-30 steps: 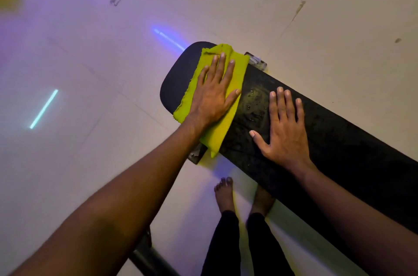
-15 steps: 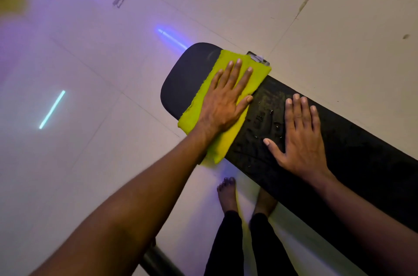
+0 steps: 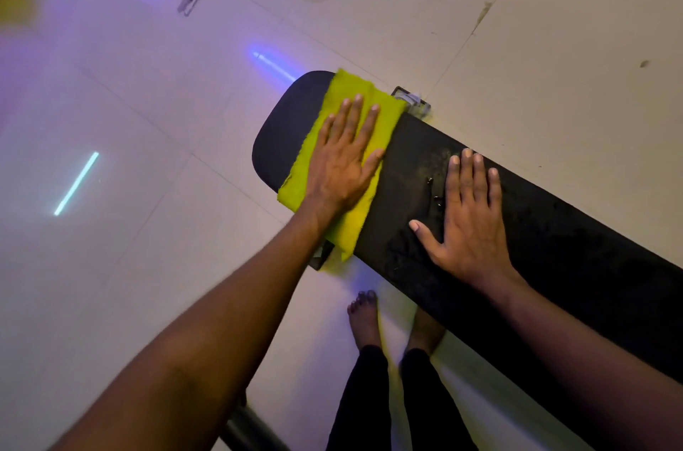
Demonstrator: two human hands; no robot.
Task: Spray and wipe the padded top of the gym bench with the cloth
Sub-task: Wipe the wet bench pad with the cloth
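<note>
My left hand [image 3: 342, 166] presses the yellow-green cloth [image 3: 334, 158] flat on the black bench pad [image 3: 554, 247]; my right hand [image 3: 469, 225] rests flat, fingers straight.

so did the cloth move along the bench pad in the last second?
Yes. The yellow-green cloth slid right under the left hand, then came back toward the rounded end of the bench pad.

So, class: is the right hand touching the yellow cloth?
Apart. In the head view the right hand lies flat on bare bench pad, with black pad showing between it and the cloth.
</note>
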